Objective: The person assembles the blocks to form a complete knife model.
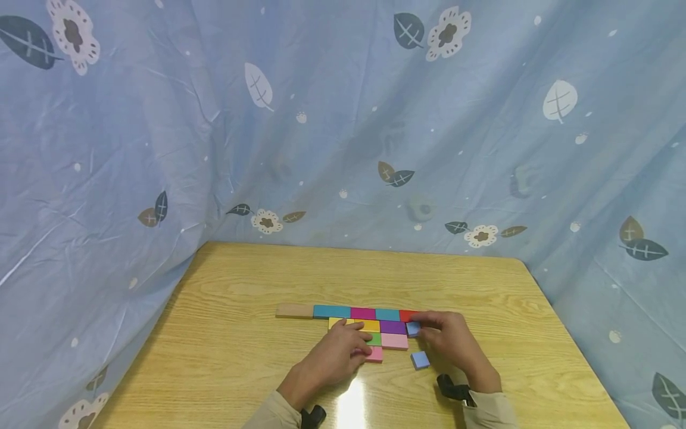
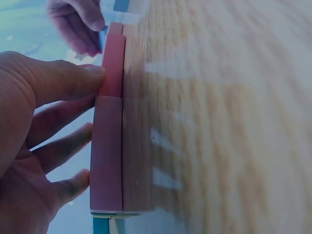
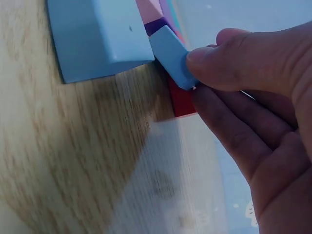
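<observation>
Flat coloured blocks lie in rows on the table, narrowing toward the near side. My left hand (image 1: 333, 356) rests on the left part of these rows, fingers spread over a yellow block (image 1: 367, 326), a green block (image 1: 374, 339) and a pink block (image 1: 377, 354). In the left wrist view, its thumb and fingertips touch the tops of the pink blocks (image 2: 108, 151). Between thumb and finger, my right hand (image 1: 455, 341) pinches a small blue block (image 3: 170, 56) at the right end of the second row, beside a purple block (image 1: 393, 327) and just below a red block (image 1: 406, 315).
A second blue block (image 1: 420, 360) lies apart on the wooden table (image 1: 241, 357), nearer than the right hand. The far row runs left through teal blocks (image 1: 332, 311) to a plain wood block (image 1: 295, 310). A blue patterned curtain (image 1: 343, 131) hangs behind the table.
</observation>
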A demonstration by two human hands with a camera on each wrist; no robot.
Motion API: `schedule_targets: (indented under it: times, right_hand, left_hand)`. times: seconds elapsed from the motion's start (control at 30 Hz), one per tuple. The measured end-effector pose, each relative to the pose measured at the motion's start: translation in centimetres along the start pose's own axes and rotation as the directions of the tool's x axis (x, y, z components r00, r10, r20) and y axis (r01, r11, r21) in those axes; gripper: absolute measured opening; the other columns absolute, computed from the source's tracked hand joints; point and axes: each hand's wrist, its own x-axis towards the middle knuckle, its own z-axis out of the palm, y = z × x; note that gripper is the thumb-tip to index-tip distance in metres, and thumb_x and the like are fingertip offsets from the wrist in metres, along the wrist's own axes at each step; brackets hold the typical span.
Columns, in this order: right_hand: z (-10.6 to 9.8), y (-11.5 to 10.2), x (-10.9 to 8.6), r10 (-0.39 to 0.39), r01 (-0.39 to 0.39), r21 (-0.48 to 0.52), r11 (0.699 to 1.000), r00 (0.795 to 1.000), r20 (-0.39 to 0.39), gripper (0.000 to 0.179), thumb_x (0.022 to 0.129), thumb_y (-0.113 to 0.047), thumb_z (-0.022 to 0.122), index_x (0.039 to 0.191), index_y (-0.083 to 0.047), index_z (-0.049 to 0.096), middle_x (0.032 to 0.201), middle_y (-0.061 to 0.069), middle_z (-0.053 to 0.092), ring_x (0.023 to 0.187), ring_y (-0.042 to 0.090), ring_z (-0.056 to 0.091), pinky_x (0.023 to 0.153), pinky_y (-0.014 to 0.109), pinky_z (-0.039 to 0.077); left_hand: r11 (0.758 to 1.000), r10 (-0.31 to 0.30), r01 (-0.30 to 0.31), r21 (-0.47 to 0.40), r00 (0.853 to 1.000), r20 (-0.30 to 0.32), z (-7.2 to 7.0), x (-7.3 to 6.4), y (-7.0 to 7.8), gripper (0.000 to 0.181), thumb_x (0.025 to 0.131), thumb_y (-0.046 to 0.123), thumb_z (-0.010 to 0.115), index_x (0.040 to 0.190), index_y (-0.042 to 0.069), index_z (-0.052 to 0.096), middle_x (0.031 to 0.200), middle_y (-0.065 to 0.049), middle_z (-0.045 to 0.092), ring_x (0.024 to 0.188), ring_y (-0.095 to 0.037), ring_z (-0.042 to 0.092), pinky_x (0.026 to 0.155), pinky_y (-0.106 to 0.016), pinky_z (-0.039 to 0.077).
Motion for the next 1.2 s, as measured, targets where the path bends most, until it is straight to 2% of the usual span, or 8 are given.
schedule_targets:
  times: [0.23, 0.53, 0.77, 1.03, 1.2]
  right_hand:
    - [0.2, -0.3, 0.1, -0.031, 0.031, -0.081, 0.996, 0.999, 0.012, 0.032, 0.088, 0.003, 0.085, 0.113, -0.016, 0.086, 0.114, 0.002, 0.084, 0.107, 0.027, 0.081, 0.094, 0.049, 0.068]
    - [0.5, -0.2, 0.6, -0.179, 0.176, -0.184, 0.967, 0.984, -0.001, 0.030, 0.083, 0.005, 0.088, 0.108, -0.012, 0.085, 0.106, 0.000, 0.084, 0.097, 0.022, 0.081, 0.087, 0.043, 0.069]
    - [0.7, -0.5, 0.7, -0.167, 0.163, -0.203, 0.966, 0.986, -0.003, 0.029, 0.084, 0.003, 0.089, 0.108, -0.012, 0.085, 0.106, -0.001, 0.084, 0.098, 0.019, 0.080, 0.089, 0.042, 0.068]
    - [0.2, -0.8, -0.2, -0.135, 0.131, -0.075, 0.989, 0.990, -0.051, 0.027, 0.090, -0.002, 0.087, 0.114, -0.013, 0.085, 0.109, 0.000, 0.085, 0.103, 0.024, 0.082, 0.091, 0.047, 0.069]
    - [-0.5, -0.5, -1.4, -0.058, 0.061, 0.082, 0.995, 0.998, -0.039, 0.026, 0.094, -0.010, 0.087, 0.119, -0.010, 0.084, 0.115, 0.003, 0.084, 0.111, 0.025, 0.080, 0.095, 0.037, 0.068]
  left_hand:
    - [1.000, -0.010, 0.010, -0.008, 1.000, 0.003, 0.1, 0.0, 0.0, 0.014, 0.100, 0.014, 0.080, 0.107, 0.021, 0.089, 0.132, 0.004, 0.080, 0.142, -0.028, 0.065, 0.122, -0.066, 0.046]
    - [1.000, 0.009, -0.009, -0.003, 1.000, -0.013, 0.2, -0.1, -0.1, 0.014, 0.099, 0.013, 0.080, 0.106, 0.020, 0.089, 0.130, 0.003, 0.080, 0.140, -0.029, 0.067, 0.121, -0.066, 0.048]
    - [1.000, 0.022, -0.022, -0.016, 1.000, -0.017, 0.1, -0.2, -0.2, 0.013, 0.098, 0.012, 0.081, 0.106, 0.019, 0.089, 0.130, 0.001, 0.081, 0.139, -0.031, 0.068, 0.120, -0.068, 0.048]
    - [1.000, 0.002, -0.002, -0.030, 1.000, 0.010, 0.0, 0.0, -0.3, 0.014, 0.101, 0.014, 0.079, 0.109, 0.020, 0.089, 0.132, 0.002, 0.080, 0.143, -0.029, 0.065, 0.123, -0.068, 0.045]
    - [0.999, 0.009, -0.010, -0.045, 1.000, -0.005, 0.1, 0.2, -0.4, 0.014, 0.100, 0.012, 0.080, 0.108, 0.019, 0.089, 0.131, 0.001, 0.080, 0.141, -0.029, 0.066, 0.123, -0.068, 0.045]
